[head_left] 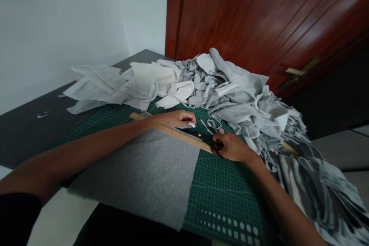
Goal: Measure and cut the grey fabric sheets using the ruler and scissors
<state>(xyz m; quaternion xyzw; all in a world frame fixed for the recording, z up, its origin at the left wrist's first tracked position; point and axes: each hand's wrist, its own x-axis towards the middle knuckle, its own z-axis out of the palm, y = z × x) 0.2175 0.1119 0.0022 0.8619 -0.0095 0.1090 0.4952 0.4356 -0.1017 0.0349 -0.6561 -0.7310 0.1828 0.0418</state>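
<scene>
My right hand (232, 147) grips the black handles of a pair of scissors (199, 135), whose blades point left along the far side of a wooden ruler (184, 137). Closed in a pinch, my left hand (178, 118) has the white end of a narrow fabric strip (191, 125) at its fingertips, just beyond the ruler. A flat sheet of grey felt (144, 173) extends from the ruler toward my body. Part of the scissor blades is hidden behind the left hand and the strip.
A green cutting mat (225, 192) lies under the work on a dark table (25, 134). Grey and white fabric scraps (242, 100) are heaped at the back and right. Folded fabric (319, 184) hangs at the right edge. Thin offcuts (213, 123) lie near the scissors.
</scene>
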